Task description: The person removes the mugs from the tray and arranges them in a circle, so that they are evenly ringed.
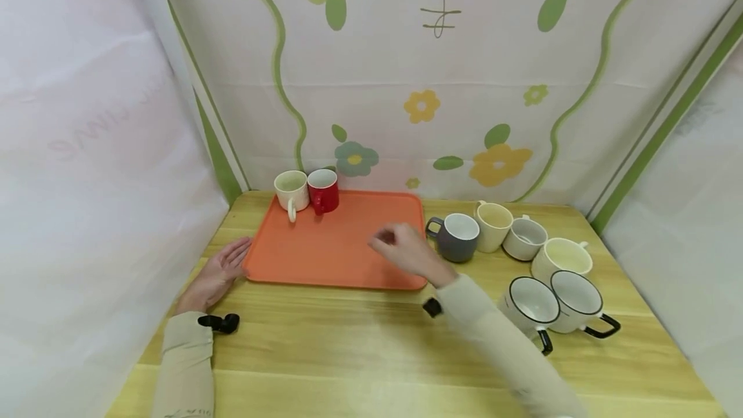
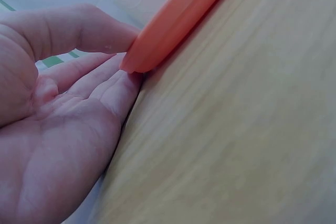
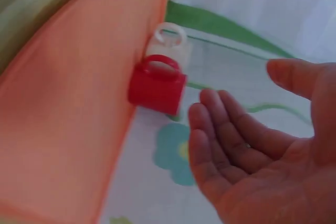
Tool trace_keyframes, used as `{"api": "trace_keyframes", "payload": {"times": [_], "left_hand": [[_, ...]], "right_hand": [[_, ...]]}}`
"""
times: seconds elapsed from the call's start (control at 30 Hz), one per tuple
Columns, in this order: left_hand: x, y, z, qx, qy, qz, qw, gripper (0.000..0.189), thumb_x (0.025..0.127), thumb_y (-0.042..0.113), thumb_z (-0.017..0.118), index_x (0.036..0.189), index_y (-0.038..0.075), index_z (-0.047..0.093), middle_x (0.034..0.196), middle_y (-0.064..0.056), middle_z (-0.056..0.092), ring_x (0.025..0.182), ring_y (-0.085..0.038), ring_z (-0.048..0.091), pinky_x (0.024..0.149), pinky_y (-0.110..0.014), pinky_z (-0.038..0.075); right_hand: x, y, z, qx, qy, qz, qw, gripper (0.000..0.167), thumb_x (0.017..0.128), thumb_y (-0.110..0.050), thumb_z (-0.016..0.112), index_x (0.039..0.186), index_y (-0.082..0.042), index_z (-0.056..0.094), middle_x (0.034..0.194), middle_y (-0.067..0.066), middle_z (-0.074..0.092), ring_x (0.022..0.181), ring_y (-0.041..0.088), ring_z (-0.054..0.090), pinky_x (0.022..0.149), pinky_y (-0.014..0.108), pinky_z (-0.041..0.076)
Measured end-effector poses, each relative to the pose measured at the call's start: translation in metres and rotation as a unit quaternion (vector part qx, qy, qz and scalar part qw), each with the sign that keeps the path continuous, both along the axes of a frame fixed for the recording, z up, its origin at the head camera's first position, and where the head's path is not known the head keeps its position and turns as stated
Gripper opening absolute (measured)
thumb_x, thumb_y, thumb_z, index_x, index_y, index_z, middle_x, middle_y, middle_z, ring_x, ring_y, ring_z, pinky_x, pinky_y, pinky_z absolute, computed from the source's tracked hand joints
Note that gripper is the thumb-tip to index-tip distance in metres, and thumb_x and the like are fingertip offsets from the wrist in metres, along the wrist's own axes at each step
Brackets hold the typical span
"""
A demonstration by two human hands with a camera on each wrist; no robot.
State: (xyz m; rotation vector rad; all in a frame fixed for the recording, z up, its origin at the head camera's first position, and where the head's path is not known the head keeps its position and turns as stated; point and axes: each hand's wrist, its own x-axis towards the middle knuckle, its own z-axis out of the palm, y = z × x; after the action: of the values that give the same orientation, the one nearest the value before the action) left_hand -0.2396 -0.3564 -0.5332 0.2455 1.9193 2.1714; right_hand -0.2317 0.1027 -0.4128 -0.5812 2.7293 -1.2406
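Observation:
My left hand (image 1: 219,275) lies at the left edge of an orange tray (image 1: 342,244). In the left wrist view its thumb touches the tray's rim (image 2: 157,35), and the fingers extend along the tray's corner. Over the right part of the tray is my right hand (image 1: 403,251), slightly blurred and holding nothing. The right wrist view shows its fingers (image 3: 226,135) loosely bent, thumb apart. At the tray's far left corner a cream mug (image 1: 293,195) and a red mug (image 1: 326,195) stand upright side by side, handles towards me.
Right of the tray several mugs stand grouped: a dark grey mug (image 1: 455,242), a pale yellow mug (image 1: 492,231), a light grey mug (image 1: 522,244), a wide cream mug (image 1: 548,266) and two white black-rimmed mugs (image 1: 519,318). Printed cloth walls (image 1: 371,121) enclose the wooden table (image 1: 325,353).

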Motion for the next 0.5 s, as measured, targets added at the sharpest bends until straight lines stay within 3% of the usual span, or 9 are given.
{"api": "trace_keyframes", "payload": {"times": [0.13, 0.3, 0.37, 0.5], "left_hand": [[-0.001, -0.002, 0.001, -0.005, 0.001, -0.006, 1.0, 0.091, 0.099, -0.017, 0.055, 0.169, -0.002, -0.002, 0.176, -0.026, -0.007, 0.165, -0.031, 0.0, 0.114, -0.012, 0.046], [0.001, -0.004, 0.004, -0.007, 0.009, 0.001, 0.9999, 0.09, 0.099, -0.018, 0.055, 0.168, -0.004, -0.001, 0.175, -0.028, -0.007, 0.166, -0.024, 0.008, 0.112, -0.012, 0.048], [0.001, -0.005, 0.004, -0.004, 0.009, 0.002, 0.9999, 0.09, 0.099, -0.018, 0.055, 0.168, -0.004, -0.002, 0.175, -0.028, -0.008, 0.166, -0.024, 0.007, 0.112, -0.012, 0.048], [0.001, -0.003, 0.0, -0.006, 0.007, -0.007, 0.9999, 0.092, 0.098, -0.018, 0.055, 0.168, -0.004, -0.003, 0.175, -0.028, -0.009, 0.165, -0.023, 0.005, 0.114, -0.012, 0.045]], "right_hand": [[-0.044, -0.042, -0.021, -0.077, -0.068, -0.029, 0.9943, 0.034, 0.107, -0.039, 0.061, 0.125, -0.014, 0.075, 0.125, 0.005, 0.075, 0.118, 0.025, 0.07, 0.104, 0.045, 0.06], [-0.079, -0.097, -0.034, -0.187, -0.169, -0.106, 0.9619, 0.042, 0.106, -0.044, 0.061, 0.127, -0.01, 0.074, 0.133, 0.011, 0.071, 0.125, 0.034, 0.066, 0.107, 0.048, 0.058], [-0.089, -0.115, -0.038, -0.206, -0.183, -0.131, 0.9523, 0.047, 0.105, -0.046, 0.063, 0.128, -0.008, 0.074, 0.135, 0.011, 0.07, 0.124, 0.033, 0.065, 0.107, 0.047, 0.058], [-0.098, -0.137, -0.05, -0.21, -0.173, -0.156, 0.9496, 0.054, 0.103, -0.048, 0.064, 0.138, -0.007, 0.068, 0.143, 0.009, 0.067, 0.128, 0.029, 0.063, 0.112, 0.047, 0.056]]}}
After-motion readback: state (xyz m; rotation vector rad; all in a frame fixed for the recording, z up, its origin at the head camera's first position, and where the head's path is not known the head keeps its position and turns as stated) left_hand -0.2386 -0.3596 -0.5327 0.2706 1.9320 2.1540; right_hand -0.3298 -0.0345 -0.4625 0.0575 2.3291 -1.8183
